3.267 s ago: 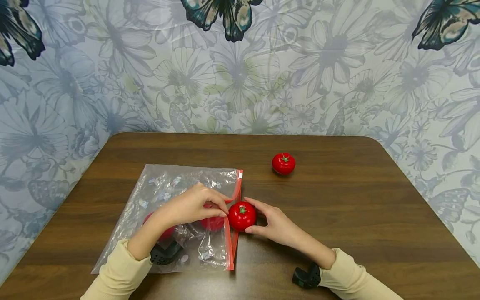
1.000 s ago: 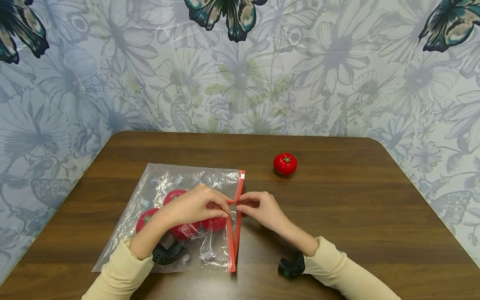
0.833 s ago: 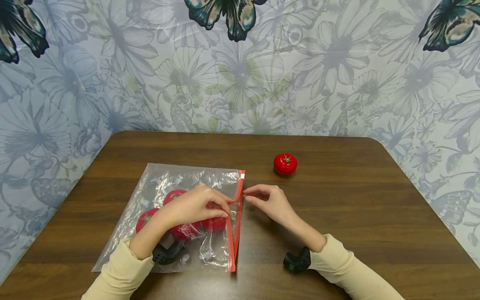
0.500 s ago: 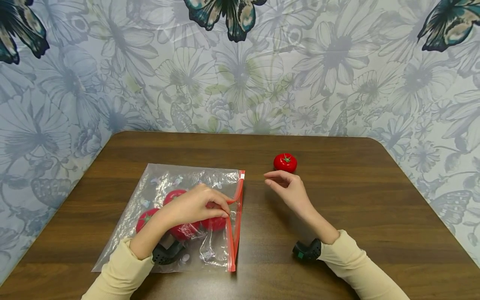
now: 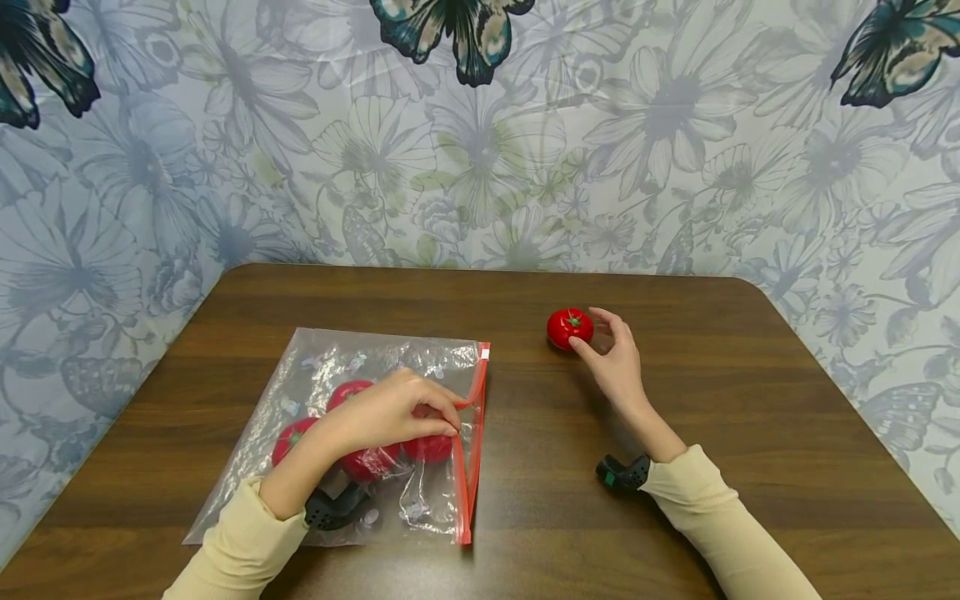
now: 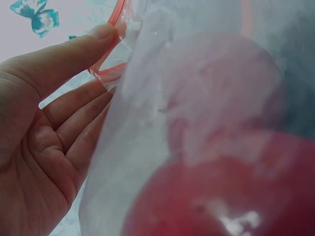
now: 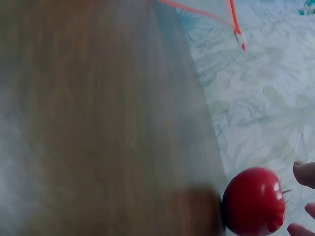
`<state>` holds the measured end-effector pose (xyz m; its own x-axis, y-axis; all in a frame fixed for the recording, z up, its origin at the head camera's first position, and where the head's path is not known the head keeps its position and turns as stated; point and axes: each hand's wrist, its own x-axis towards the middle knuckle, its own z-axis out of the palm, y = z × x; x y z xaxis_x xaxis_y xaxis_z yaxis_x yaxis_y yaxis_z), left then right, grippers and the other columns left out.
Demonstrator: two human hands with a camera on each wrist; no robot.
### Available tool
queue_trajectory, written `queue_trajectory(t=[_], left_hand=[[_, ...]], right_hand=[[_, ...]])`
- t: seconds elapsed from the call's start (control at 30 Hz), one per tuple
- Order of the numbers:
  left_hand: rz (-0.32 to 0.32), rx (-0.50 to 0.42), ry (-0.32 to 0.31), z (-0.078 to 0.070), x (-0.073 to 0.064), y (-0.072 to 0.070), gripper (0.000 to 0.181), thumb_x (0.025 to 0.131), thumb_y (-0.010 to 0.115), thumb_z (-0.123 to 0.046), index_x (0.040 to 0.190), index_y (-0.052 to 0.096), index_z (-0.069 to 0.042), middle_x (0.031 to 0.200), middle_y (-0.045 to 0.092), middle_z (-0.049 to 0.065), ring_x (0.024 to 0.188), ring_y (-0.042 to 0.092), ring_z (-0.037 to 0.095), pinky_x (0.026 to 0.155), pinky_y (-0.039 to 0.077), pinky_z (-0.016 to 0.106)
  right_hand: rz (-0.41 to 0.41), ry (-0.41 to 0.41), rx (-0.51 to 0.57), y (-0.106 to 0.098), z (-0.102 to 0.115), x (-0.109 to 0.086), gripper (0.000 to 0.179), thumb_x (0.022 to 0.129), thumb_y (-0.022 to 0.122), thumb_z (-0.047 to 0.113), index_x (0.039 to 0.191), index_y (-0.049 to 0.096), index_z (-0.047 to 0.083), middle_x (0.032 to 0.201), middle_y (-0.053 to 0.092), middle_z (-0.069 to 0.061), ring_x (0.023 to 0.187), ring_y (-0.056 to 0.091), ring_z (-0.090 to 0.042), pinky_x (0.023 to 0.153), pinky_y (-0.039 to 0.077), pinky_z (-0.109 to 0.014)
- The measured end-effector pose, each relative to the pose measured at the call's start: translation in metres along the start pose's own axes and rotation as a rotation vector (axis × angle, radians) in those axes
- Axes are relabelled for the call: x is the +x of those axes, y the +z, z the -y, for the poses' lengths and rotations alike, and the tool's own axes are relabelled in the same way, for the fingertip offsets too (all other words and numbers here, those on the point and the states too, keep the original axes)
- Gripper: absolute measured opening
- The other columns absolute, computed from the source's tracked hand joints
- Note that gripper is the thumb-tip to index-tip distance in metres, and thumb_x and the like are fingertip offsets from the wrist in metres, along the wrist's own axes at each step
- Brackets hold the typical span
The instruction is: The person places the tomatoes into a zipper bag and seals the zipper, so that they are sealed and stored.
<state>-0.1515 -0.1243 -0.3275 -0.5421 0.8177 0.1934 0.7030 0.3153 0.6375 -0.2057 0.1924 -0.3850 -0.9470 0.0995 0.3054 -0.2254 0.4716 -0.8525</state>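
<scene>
My left hand [image 5: 405, 408] pinches the red zip edge of a clear zip bag [image 5: 390, 350], holding its mouth apart. In the left wrist view the thumb [image 6: 74, 59] presses on the red strip, the other fingers behind it. Several red tomatoes [image 5: 292, 437] lie inside the bag, partly covered by my left hand and forearm. A loose red tomato [image 5: 567, 327] with a green stem sits on the table behind and right of the bag. Around its right side is my right hand [image 5: 617, 360], thumb at its front and fingers spread. The right wrist view shows a gap between fingertips and tomato [image 7: 253, 201].
The brown wooden table [image 5: 712, 400] has rounded far corners and ends at a wall with flower-patterned paper [image 5: 480, 167]. A black wrist camera [image 5: 624, 473] sits on the right wrist, another [image 5: 337, 507] on the left, over the bag.
My right hand had a tomato at the bag's mouth, let it go inside, then moved away right and back to the loose tomato. My left hand stays on the zip edge.
</scene>
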Motion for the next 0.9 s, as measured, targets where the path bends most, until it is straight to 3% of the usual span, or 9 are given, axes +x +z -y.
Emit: queue_trajectory(t=[0.27, 0.43, 0.9], left_hand=[[-0.002, 0.009, 0.001, 0.0, 0.0, -0.003, 0.007, 0.085, 0.07, -0.014, 0.089, 0.074, -0.01, 0.107, 0.067, 0.008, 0.099, 0.063, 0.015, 0.069, 0.049, 0.019], [0.0, 0.004, 0.005, 0.0, 0.0, -0.004, 0.008, 0.085, 0.07, -0.014, 0.09, 0.074, -0.01, 0.107, 0.067, 0.01, 0.099, 0.063, 0.016, 0.071, 0.05, 0.021], [0.009, 0.005, -0.013, -0.005, 0.0, -0.002, 0.009, 0.083, 0.072, -0.014, 0.09, 0.074, -0.008, 0.106, 0.067, 0.008, 0.101, 0.061, 0.014, 0.076, 0.049, 0.022]], right_hand=[[0.121, 0.144, -0.003, 0.005, -0.009, 0.014, 0.07, 0.086, 0.069, 0.013, 0.142, 0.028, -0.001, 0.141, 0.033, -0.022, 0.126, 0.036, -0.035, 0.099, 0.034, -0.047], [0.178, 0.224, 0.049, 0.007, -0.011, 0.019, 0.077, 0.087, 0.068, 0.014, 0.145, 0.02, -0.001, 0.145, 0.029, -0.022, 0.128, 0.035, -0.034, 0.102, 0.032, -0.043], [0.189, 0.27, 0.004, 0.009, -0.015, 0.017, 0.073, 0.087, 0.068, 0.018, 0.144, 0.025, 0.002, 0.139, 0.036, -0.022, 0.124, 0.038, -0.036, 0.099, 0.035, -0.046]])
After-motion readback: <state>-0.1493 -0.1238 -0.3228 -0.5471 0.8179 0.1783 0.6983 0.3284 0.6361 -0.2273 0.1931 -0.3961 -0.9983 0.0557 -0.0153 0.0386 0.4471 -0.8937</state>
